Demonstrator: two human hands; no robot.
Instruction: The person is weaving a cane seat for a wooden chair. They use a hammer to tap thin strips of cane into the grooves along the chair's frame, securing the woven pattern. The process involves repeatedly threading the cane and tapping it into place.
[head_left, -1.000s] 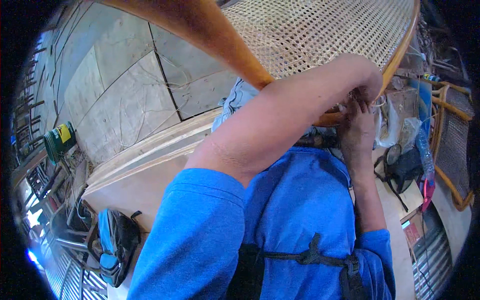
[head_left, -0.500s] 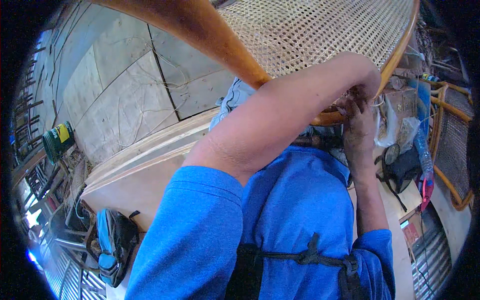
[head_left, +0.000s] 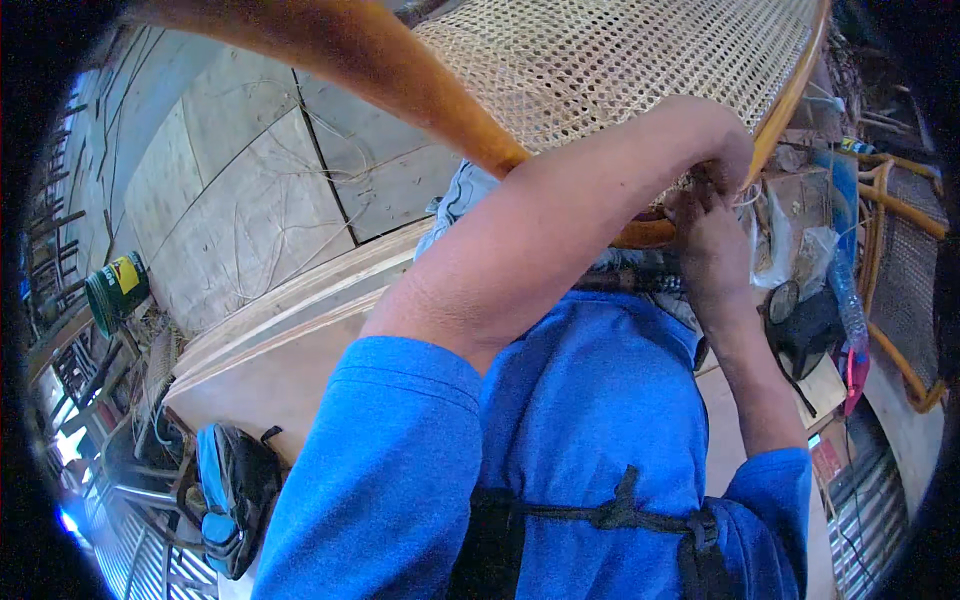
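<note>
A woven cane panel (head_left: 600, 70) in a brown rattan chair frame (head_left: 400, 65) lies before me, resting close against my lap. My left arm reaches across it, and my left hand (head_left: 728, 150) bends down over the panel's near right corner. Its fingers curl inward, mostly hidden behind the wrist. Just below, my right hand (head_left: 712, 245) meets it, fingers bunched together at the woven edge beside the front rail (head_left: 643, 234). Whatever the fingertips pinch is too small or covered to make out. A pale strand end (head_left: 748, 198) shows right of the hands.
Clear plastic bags (head_left: 815, 250) and a black pouch (head_left: 805, 325) lie to the right, near another rattan frame (head_left: 880, 270) with woven mesh. On the left are stacked plywood sheets (head_left: 280, 380), a green can (head_left: 115, 290), a backpack (head_left: 235, 495) and loose cane strands (head_left: 270, 200).
My right elbow has swung outward to the right, tilting the forearm, while both hands stay together at the panel's corner. The view has shifted slightly.
</note>
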